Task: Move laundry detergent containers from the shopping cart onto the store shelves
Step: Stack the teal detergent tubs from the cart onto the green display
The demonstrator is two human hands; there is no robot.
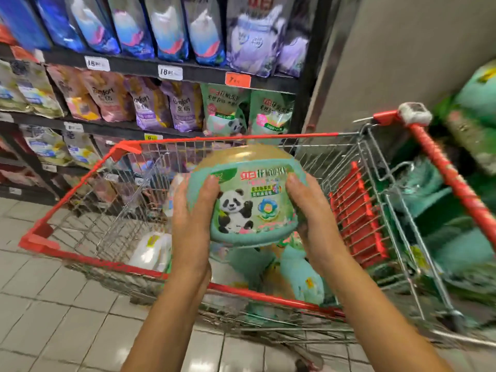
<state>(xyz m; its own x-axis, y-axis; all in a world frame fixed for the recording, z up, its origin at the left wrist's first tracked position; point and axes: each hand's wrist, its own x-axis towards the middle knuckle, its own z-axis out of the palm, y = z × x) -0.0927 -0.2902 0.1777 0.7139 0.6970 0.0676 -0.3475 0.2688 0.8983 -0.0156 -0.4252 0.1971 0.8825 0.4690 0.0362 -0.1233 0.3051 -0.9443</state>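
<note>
A round green detergent tub (pixel 248 200) with a panda on its label and a tan dome lid hangs above the shopping cart (pixel 112 265). My left hand (pixel 192 216) grips its left side and my right hand (pixel 308 213) grips its right side, thumbs on the label. Below it in the cart lie more green detergent containers (pixel 298 275) and a white pack (pixel 153 248). The store shelves (pixel 145 67) stand behind the cart, with green panda pouches (pixel 228 111) on the middle level at the right.
The cart has a red rim, a wire basket and a red handle (pixel 451 173) at the right. Green goods (pixel 472 130) are stacked to the right of it. A grey pillar (pixel 397 55) rises beside the shelf end. Tiled floor (pixel 61 318) lies at the lower left.
</note>
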